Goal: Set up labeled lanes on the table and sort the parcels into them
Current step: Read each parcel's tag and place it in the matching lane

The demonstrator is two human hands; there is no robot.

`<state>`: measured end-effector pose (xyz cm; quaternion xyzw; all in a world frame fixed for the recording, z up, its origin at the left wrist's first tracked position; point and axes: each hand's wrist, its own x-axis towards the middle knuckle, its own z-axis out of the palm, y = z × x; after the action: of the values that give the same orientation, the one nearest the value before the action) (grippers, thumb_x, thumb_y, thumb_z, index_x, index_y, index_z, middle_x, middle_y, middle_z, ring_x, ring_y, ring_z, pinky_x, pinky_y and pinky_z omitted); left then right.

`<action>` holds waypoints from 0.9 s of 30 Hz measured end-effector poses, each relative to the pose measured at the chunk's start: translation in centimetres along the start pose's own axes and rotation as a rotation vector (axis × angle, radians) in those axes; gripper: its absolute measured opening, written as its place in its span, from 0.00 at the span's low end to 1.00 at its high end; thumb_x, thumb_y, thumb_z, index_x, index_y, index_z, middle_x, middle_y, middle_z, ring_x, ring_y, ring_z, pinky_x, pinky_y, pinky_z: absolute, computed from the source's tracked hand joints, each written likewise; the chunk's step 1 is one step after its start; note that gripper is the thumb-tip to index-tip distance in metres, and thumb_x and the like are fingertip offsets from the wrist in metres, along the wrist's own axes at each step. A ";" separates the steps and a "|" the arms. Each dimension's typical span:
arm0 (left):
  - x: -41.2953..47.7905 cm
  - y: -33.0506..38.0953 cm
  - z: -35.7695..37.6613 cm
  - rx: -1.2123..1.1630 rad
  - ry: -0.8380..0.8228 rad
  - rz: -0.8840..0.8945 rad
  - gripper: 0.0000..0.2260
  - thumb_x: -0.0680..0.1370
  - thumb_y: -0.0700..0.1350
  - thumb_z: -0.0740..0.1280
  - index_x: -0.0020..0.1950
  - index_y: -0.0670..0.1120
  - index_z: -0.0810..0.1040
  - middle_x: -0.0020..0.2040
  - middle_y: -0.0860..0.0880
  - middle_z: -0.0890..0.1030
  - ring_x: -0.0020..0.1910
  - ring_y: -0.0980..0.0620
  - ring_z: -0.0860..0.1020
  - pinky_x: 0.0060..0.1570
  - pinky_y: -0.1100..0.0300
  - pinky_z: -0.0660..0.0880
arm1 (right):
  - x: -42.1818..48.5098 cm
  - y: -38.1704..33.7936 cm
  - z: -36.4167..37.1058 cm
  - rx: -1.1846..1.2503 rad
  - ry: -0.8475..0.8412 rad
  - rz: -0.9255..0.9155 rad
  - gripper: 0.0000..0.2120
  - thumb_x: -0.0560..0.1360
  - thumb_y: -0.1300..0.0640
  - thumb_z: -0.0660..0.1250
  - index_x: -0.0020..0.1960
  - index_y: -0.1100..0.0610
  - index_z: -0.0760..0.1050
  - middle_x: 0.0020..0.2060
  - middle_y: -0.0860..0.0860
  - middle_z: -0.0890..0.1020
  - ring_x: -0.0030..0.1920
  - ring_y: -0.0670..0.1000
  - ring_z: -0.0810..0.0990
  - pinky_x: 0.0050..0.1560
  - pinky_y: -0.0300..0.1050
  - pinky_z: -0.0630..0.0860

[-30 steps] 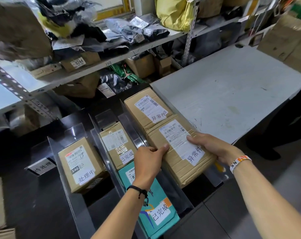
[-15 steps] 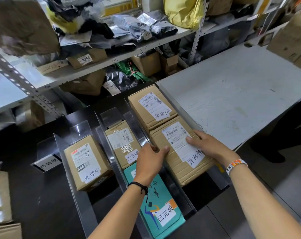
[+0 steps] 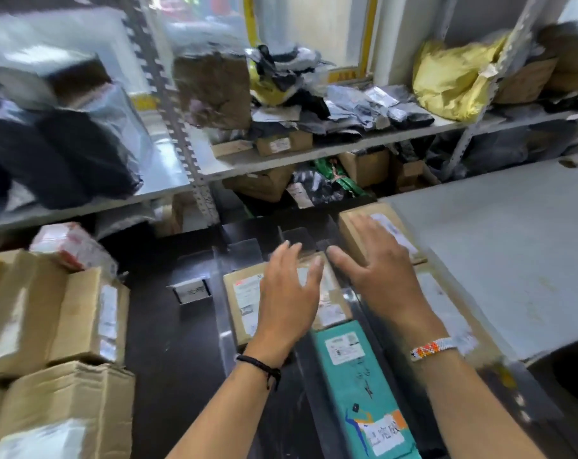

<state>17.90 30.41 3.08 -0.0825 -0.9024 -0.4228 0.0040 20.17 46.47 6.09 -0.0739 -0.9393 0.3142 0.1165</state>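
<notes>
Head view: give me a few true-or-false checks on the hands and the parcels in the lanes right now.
1. Neither the left hand nor the right hand grips a parcel. True: the fingers are straight and spread.
2. The flat teal parcel lies in the lane next to the grey table. False: it lies in the middle lane; a brown cardboard box lies in the lane by the table.
3. The crumpled yellow bag sits on a metal shelf. True.
4. The white and orange beaded bracelet is on the left wrist. False: it is on the right wrist; the left wears a black cord.
</notes>
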 end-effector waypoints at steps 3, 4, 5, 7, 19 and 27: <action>-0.8 -2.2 -6.0 0.051 0.173 0.012 0.26 0.85 0.58 0.60 0.80 0.47 0.68 0.83 0.49 0.61 0.82 0.52 0.58 0.80 0.51 0.57 | 0.1 -6.9 3.3 0.094 -0.052 -0.161 0.38 0.76 0.31 0.58 0.82 0.48 0.65 0.81 0.49 0.66 0.81 0.48 0.62 0.79 0.54 0.61; -1.2 -3.0 -8.1 0.064 0.234 0.011 0.27 0.84 0.58 0.60 0.80 0.47 0.68 0.83 0.49 0.61 0.82 0.51 0.59 0.80 0.50 0.58 | 0.0 -9.1 4.5 0.116 -0.063 -0.202 0.38 0.76 0.32 0.57 0.82 0.47 0.65 0.81 0.48 0.65 0.81 0.47 0.62 0.79 0.53 0.60; -1.6 -3.8 -10.1 0.081 0.290 0.004 0.27 0.83 0.58 0.59 0.80 0.47 0.69 0.83 0.49 0.61 0.82 0.50 0.59 0.79 0.49 0.59 | -0.2 -11.4 5.7 0.133 -0.076 -0.237 0.37 0.77 0.33 0.56 0.82 0.47 0.64 0.82 0.48 0.65 0.81 0.46 0.61 0.79 0.51 0.59; -2.5 -5.5 -14.1 0.108 0.387 -0.023 0.28 0.82 0.59 0.57 0.79 0.47 0.70 0.83 0.48 0.62 0.81 0.49 0.60 0.78 0.47 0.61 | -0.8 -15.7 8.0 0.169 -0.114 -0.295 0.34 0.80 0.35 0.55 0.82 0.47 0.63 0.82 0.46 0.64 0.81 0.45 0.60 0.79 0.50 0.58; -9.4 -14.4 -30.7 0.216 0.709 -0.142 0.29 0.82 0.58 0.52 0.78 0.46 0.72 0.80 0.46 0.67 0.80 0.48 0.65 0.78 0.48 0.63 | -6.8 -34.0 18.9 0.570 -0.344 -0.472 0.21 0.87 0.50 0.59 0.79 0.51 0.70 0.75 0.45 0.73 0.74 0.36 0.66 0.79 0.39 0.61; -13.3 -20.9 -41.8 0.310 0.880 -0.328 0.23 0.80 0.50 0.63 0.72 0.43 0.76 0.72 0.42 0.75 0.72 0.41 0.72 0.72 0.48 0.68 | -10.9 -42.2 25.7 0.688 -0.666 -0.305 0.39 0.78 0.31 0.59 0.84 0.47 0.58 0.80 0.48 0.68 0.77 0.46 0.68 0.80 0.53 0.64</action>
<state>25.24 -16.55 12.99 0.2485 -0.8686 -0.2735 0.3302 21.03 -3.96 9.90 0.2114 -0.7675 0.5917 -0.1273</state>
